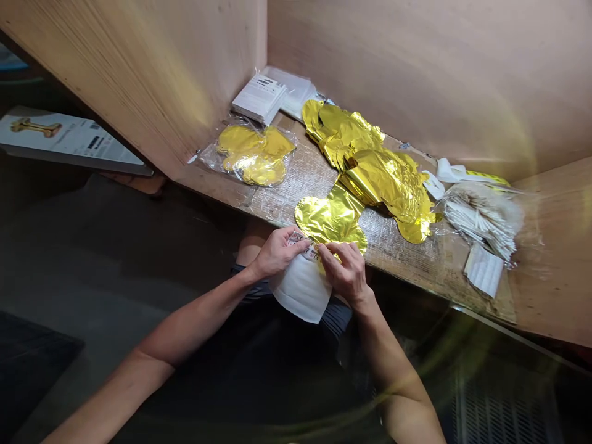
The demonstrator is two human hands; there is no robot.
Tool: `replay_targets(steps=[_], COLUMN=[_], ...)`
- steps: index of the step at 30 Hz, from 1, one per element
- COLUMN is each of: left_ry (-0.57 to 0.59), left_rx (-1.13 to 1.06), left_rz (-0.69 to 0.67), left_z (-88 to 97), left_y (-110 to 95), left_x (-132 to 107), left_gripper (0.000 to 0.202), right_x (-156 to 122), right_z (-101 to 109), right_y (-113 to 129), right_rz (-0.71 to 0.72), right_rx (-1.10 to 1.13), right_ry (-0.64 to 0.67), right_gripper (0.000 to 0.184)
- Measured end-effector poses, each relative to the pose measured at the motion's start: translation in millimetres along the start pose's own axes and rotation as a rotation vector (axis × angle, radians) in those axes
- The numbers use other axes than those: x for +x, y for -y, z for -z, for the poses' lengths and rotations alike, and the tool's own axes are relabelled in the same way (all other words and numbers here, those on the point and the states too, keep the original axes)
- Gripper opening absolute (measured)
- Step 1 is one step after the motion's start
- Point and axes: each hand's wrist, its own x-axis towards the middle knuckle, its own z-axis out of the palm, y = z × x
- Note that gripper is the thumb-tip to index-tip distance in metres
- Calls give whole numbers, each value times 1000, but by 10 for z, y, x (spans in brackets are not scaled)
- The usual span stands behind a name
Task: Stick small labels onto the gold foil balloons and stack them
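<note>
Forearms (194,324) foremost | left hand (280,251), right hand (346,271) pinching white sheet (300,293) between them | gold foil (330,216) just beyond

We find the printed sticker strip (311,249) partly covered by the fingers of the left hand (276,253) and the right hand (346,271), its symbols too small to read fully. We note the white printed box (69,140) cut off by the left edge, and the white packet's (259,97) fine print illegible. Lower layers of the stacked gold foil balloons (386,176) are hidden from us, beneath the upper ones.
</note>
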Motion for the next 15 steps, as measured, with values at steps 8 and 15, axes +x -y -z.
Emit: replay_targets(steps=[8, 15], left_ry=[-10, 158], left_rx=[25, 359], left_rz=[6, -213], left_z=[4, 36], left_y=[17, 246], left_x=[-20, 50], left_gripper=[31, 46], right_x=[-22, 53], right_z=[-4, -91], right_y=[82, -131], right_rz=[-19, -639], right_rx=[98, 414], right_ry=[0, -38], right_gripper=[30, 14])
